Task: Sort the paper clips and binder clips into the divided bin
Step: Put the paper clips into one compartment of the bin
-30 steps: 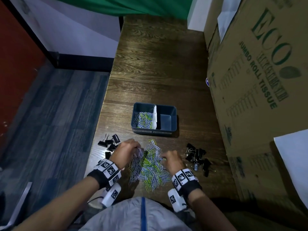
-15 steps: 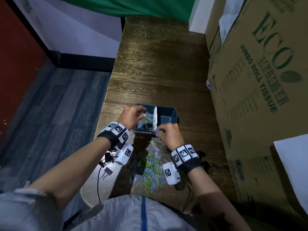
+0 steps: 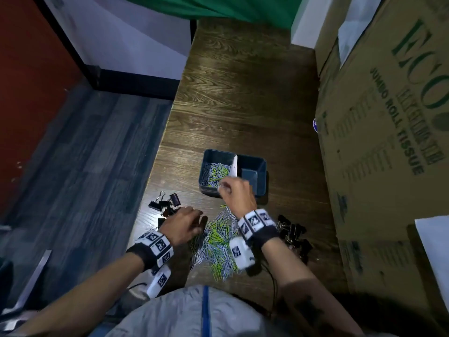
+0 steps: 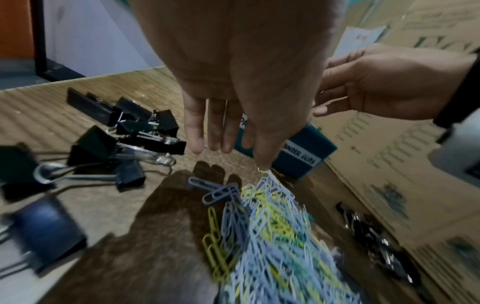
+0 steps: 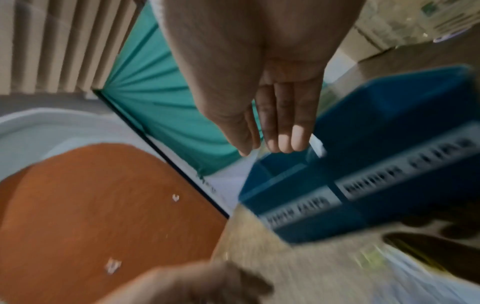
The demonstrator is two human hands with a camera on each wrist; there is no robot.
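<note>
The dark blue divided bin (image 3: pixel 261 166) stands mid-table, with blue and yellow-green paper clips (image 3: pixel 216 172) in its left compartment and a bare right one. A loose pile of paper clips (image 3: pixel 218 244) lies in front of it. Black binder clips lie in two heaps, left (image 3: pixel 166 205) and right (image 3: pixel 295 235). My left hand (image 3: pixel 201 222) hovers at the pile's left edge with straight fingers (image 4: pixel 194 144), one tip touching a clip. My right hand (image 3: pixel 222 188) is over the bin's near wall, its fingers (image 5: pixel 283 139) straight and holding nothing I can see.
A tall cardboard carton (image 3: pixel 379 142) walls off the table's right side, close to the bin (image 4: pixel 298 152) and the right heap. The table's left edge (image 3: pixel 155 171) drops to the floor beside the left binder clips (image 4: pixel 124 127). Bare wood stretches beyond the bin.
Both hands rose from the pile to the bin's left compartment. Since then my left hand has dropped back to the pile, while my right hand stays at the bin's near edge.
</note>
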